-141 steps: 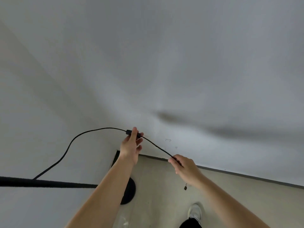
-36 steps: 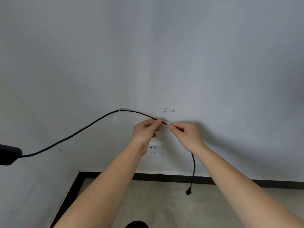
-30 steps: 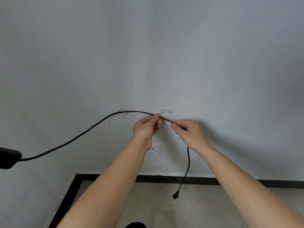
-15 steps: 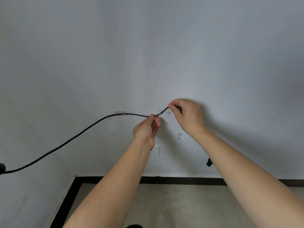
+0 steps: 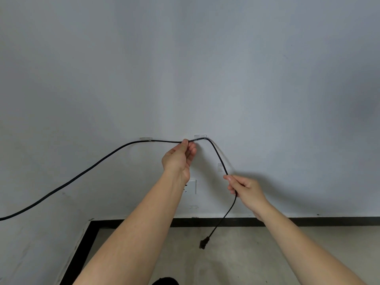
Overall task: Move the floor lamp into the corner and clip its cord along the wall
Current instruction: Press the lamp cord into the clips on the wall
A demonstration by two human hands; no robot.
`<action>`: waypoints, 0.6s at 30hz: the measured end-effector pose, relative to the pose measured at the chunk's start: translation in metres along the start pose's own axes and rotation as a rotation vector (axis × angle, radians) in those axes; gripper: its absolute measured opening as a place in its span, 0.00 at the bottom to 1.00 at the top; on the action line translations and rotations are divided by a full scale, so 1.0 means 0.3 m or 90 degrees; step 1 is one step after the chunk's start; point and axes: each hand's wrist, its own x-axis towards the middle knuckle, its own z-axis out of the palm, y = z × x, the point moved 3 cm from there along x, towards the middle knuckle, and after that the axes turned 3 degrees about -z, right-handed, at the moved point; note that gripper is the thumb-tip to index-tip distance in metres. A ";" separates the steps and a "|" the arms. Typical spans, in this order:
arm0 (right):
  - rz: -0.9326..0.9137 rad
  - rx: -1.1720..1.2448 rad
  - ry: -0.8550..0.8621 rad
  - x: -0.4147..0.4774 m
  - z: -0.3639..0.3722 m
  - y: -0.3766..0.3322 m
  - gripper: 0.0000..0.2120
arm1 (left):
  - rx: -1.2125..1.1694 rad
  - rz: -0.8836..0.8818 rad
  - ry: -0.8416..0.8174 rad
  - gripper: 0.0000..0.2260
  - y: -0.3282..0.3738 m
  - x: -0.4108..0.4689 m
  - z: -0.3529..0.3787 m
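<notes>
A thin black lamp cord (image 5: 82, 174) runs up the pale grey wall (image 5: 205, 68) through two clear plastic clips (image 5: 145, 138) (image 5: 200, 137). The left hand (image 5: 178, 159) pinches it between them — the right hand (image 5: 245, 189) grips the hanging stretch beside a third clear clip (image 5: 220, 167), above the white wall socket (image 5: 192, 186). The plug end (image 5: 204, 243) dangles over the concrete floor (image 5: 236, 260).

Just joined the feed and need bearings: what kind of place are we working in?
Likely a bare indoor room corner: plain painted wall, wall socket above a black skirting strip, and concrete-looking floor.
</notes>
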 end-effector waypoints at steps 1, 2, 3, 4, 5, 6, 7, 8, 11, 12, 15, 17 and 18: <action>0.016 0.011 0.005 -0.007 -0.009 0.020 0.10 | 0.003 0.007 -0.002 0.08 -0.001 0.001 -0.002; 0.028 0.027 0.014 -0.011 -0.012 0.028 0.09 | 0.010 0.015 -0.006 0.09 -0.001 0.003 -0.006; 0.033 0.038 0.018 -0.011 -0.009 0.027 0.09 | 0.023 0.025 -0.014 0.08 -0.002 0.004 -0.010; 0.033 0.039 0.017 -0.011 -0.001 0.015 0.08 | 0.046 0.037 -0.025 0.08 -0.004 0.006 -0.015; 0.026 0.030 0.014 -0.007 0.009 0.006 0.08 | 0.080 0.050 -0.037 0.07 -0.009 0.007 -0.022; 0.016 0.019 0.012 -0.005 0.019 -0.003 0.08 | 0.128 0.064 -0.047 0.07 -0.017 0.008 -0.029; 0.006 0.006 0.010 -0.001 0.028 -0.006 0.07 | 0.194 0.075 -0.060 0.06 -0.030 0.009 -0.036; -0.002 -0.005 0.009 -0.001 0.036 -0.014 0.07 | 0.275 0.083 -0.082 0.06 -0.045 0.006 -0.040; -0.015 -0.035 0.018 0.003 0.043 -0.016 0.07 | 0.513 0.069 -0.179 0.08 -0.117 -0.005 -0.034; -0.022 -0.040 0.019 0.002 0.044 -0.019 0.08 | 0.556 0.062 -0.196 0.10 -0.142 -0.006 -0.030; -0.043 -0.057 0.007 0.009 0.034 -0.018 0.09 | 0.588 0.099 -0.185 0.05 -0.186 0.001 -0.010; -0.039 -0.064 0.001 0.018 0.014 -0.001 0.09 | 0.547 0.120 -0.150 0.01 -0.203 0.013 -0.003; -0.029 -0.057 -0.001 0.019 0.001 0.009 0.08 | 0.513 0.123 -0.124 0.02 -0.210 0.020 -0.004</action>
